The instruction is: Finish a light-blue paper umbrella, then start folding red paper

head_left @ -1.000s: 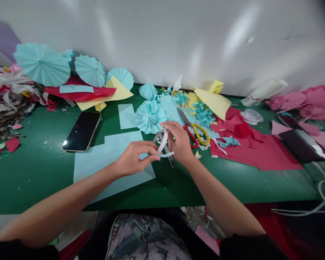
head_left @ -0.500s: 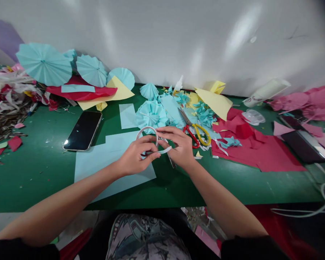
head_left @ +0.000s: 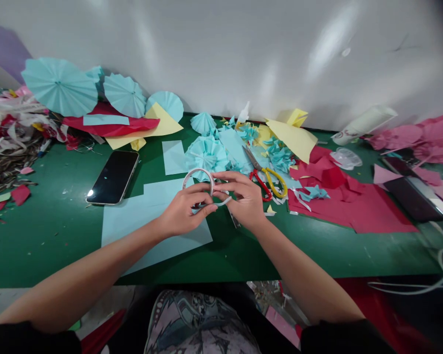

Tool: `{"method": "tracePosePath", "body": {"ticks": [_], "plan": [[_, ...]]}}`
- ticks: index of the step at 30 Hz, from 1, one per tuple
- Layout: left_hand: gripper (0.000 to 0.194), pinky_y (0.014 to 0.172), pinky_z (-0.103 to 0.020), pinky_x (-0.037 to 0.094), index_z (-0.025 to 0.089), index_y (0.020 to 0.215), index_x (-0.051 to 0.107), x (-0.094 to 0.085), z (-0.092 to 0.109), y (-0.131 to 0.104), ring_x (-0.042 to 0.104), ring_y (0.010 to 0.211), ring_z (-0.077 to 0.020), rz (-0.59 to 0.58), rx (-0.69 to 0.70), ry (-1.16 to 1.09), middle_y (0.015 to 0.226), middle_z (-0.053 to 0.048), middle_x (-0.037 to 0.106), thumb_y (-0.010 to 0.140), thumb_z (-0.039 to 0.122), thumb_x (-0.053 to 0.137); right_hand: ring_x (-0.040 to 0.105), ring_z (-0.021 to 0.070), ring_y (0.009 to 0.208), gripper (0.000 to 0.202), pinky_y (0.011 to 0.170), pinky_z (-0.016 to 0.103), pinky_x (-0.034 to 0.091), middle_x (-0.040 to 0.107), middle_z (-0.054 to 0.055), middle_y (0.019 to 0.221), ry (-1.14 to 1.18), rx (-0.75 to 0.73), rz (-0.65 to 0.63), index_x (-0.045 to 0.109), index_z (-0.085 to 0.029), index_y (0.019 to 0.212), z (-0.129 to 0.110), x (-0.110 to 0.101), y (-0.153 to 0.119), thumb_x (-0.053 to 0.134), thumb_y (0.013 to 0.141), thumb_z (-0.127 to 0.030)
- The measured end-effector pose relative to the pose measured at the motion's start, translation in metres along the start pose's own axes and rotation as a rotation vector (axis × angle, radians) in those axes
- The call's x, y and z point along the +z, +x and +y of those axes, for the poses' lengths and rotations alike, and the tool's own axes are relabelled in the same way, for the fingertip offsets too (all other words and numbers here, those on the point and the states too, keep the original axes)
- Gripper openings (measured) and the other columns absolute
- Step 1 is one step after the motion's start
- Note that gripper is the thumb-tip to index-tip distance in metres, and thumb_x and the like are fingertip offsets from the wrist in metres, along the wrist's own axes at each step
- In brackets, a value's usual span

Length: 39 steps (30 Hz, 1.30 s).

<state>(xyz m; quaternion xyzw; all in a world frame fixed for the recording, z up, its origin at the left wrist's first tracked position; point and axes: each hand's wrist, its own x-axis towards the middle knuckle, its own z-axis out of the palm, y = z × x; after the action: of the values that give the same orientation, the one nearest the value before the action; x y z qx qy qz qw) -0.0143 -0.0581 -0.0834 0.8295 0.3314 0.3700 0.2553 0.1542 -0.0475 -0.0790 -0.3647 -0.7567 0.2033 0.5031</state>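
Tape roll (head_left: 211, 182): since the earliest frame its ring has swung left, toward the left fingers; it stands on edge between the hands, above the green table (head_left: 243, 260).
Left hand (head_left: 186, 207): closed around the roll's lower side.
Right hand (head_left: 242, 197): fingers bent at the ring's right edge — whether they pinch anything, I cannot tell.
Loose strip (head_left: 223, 201): curves from near the left thumb toward the right hand.
Shift: the left hand now seems to steady the roll, leaving the right to work at its edge.
Blue sheet (head_left: 140, 226): flat, partly beneath the left hand.
Scissors (head_left: 258, 168): lying just beyond the right hand.
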Motion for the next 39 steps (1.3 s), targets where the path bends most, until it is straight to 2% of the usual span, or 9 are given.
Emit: {"method": "tracePosePath", "body": {"ticks": [5, 9, 16, 20, 23, 26, 30, 33, 39], "plan": [[0.019, 0.062, -0.023, 0.043, 0.016, 0.064, 0.052, 0.0002, -0.0017, 0.0012, 0.054, 0.073, -0.0123, -0.011, 0.041, 0.031, 0.08, -0.004, 0.057, 0.083, 0.021, 0.051, 0.06, 0.0182, 0.097, 0.003, 0.076, 0.035, 0.053, 0.063, 0.006, 0.1, -0.003, -0.014, -0.046, 0.062, -0.022, 0.077, 0.0018, -0.0009, 0.0011, 0.059, 0.078, -0.02], [0.018, 0.064, -0.024, 0.043, 0.016, 0.065, 0.052, 0.0001, -0.0036, 0.0013, 0.055, 0.075, -0.0125, -0.014, 0.047, 0.028, 0.085, -0.005, 0.059, 0.082, 0.019, 0.051, 0.057, 0.019, 0.1, 0.003, 0.076, 0.036, 0.053, 0.058, 0.009, 0.102, 0.027, -0.026, -0.079, 0.057, -0.021, 0.078, 0.0044, -0.001, 0.0004, 0.057, 0.079, -0.018], [0.017, 0.055, -0.022, 0.041, 0.016, 0.066, 0.05, -0.0014, -0.0054, 0.0029, 0.054, 0.068, -0.0118, 0.024, 0.03, 0.02, 0.079, -0.005, 0.059, 0.082, 0.019, 0.049, 0.055, 0.0205, 0.104, 0.008, 0.083, 0.04, 0.052, 0.055, 0.008, 0.107, 0.027, -0.079, -0.105, 0.054, -0.022, 0.079, 0.0052, -0.0043, 0.0014, 0.061, 0.075, -0.02], [0.015, 0.061, -0.025, 0.045, 0.016, 0.069, 0.053, -0.0022, -0.0043, 0.0028, 0.059, 0.076, -0.0144, 0.031, 0.058, 0.049, 0.087, -0.007, 0.063, 0.082, 0.02, 0.049, 0.055, 0.02, 0.102, 0.02, 0.085, 0.041, 0.05, 0.056, 0.007, 0.105, -0.04, -0.17, -0.061, 0.054, -0.025, 0.094, 0.0038, -0.006, 0.0039, 0.059, 0.076, -0.018], [0.015, 0.063, -0.025, 0.046, 0.016, 0.069, 0.053, -0.0027, -0.0029, 0.0028, 0.06, 0.077, -0.0142, 0.021, 0.077, 0.057, 0.085, -0.007, 0.064, 0.083, 0.021, 0.049, 0.051, 0.0216, 0.109, 0.026, 0.085, 0.044, 0.049, 0.053, 0.006, 0.114, -0.13, -0.206, -0.103, 0.055, -0.029, 0.102, 0.0054, -0.0073, 0.0044, 0.055, 0.078, -0.018], [0.017, 0.058, -0.023, 0.044, 0.017, 0.066, 0.052, -0.0031, -0.002, 0.0035, 0.056, 0.067, -0.0115, 0.009, 0.087, 0.065, 0.075, -0.004, 0.062, 0.083, 0.019, 0.049, 0.046, 0.0227, 0.114, 0.024, 0.081, 0.043, 0.05, 0.048, 0.003, 0.121, -0.211, -0.258, -0.154, 0.06, -0.032, 0.092, 0.0085, -0.0089, 0.0041, 0.052, 0.078, -0.015], [0.018, 0.053, -0.021, 0.04, 0.017, 0.064, 0.05, -0.0023, -0.0024, 0.0034, 0.052, 0.058, -0.0092, 0.009, 0.07, 0.054, 0.067, -0.001, 0.06, 0.082, 0.018, 0.05, 0.046, 0.0231, 0.11, 0.023, 0.078, 0.042, 0.048, 0.049, 0.002, 0.119, -0.271, -0.319, -0.129, 0.063, -0.031, 0.082, 0.0097, -0.0099, 0.0041, 0.052, 0.076, -0.011], [0.018, 0.052, -0.02, 0.04, 0.016, 0.065, 0.051, -0.0012, -0.0036, 0.0023, 0.051, 0.055, -0.0091, 0.015, 0.07, 0.077, 0.063, 0.0, 0.059, 0.083, 0.019, 0.05, 0.046, 0.0241, 0.108, 0.016, 0.077, 0.042, 0.047, 0.049, 0.003, 0.116, -0.275, -0.284, -0.128, 0.063, -0.028, 0.075, 0.0077, -0.0091, 0.0039, 0.055, 0.075, -0.014], [0.018, 0.053, -0.022, 0.04, 0.016, 0.066, 0.053, -0.0014, -0.0027, 0.0024, 0.052, 0.056, -0.0105, -0.014, 0.058, 0.121, 0.06, 0.0, 0.057, 0.083, 0.02, 0.049, 0.041, 0.0249, 0.113, 0.004, 0.081, 0.042, 0.046, 0.043, 0.006, 0.119, -0.221, -0.186, -0.225, 0.059, -0.023, 0.074, 0.0033, -0.0066, 0.0015, 0.057, 0.076, -0.02]]}}
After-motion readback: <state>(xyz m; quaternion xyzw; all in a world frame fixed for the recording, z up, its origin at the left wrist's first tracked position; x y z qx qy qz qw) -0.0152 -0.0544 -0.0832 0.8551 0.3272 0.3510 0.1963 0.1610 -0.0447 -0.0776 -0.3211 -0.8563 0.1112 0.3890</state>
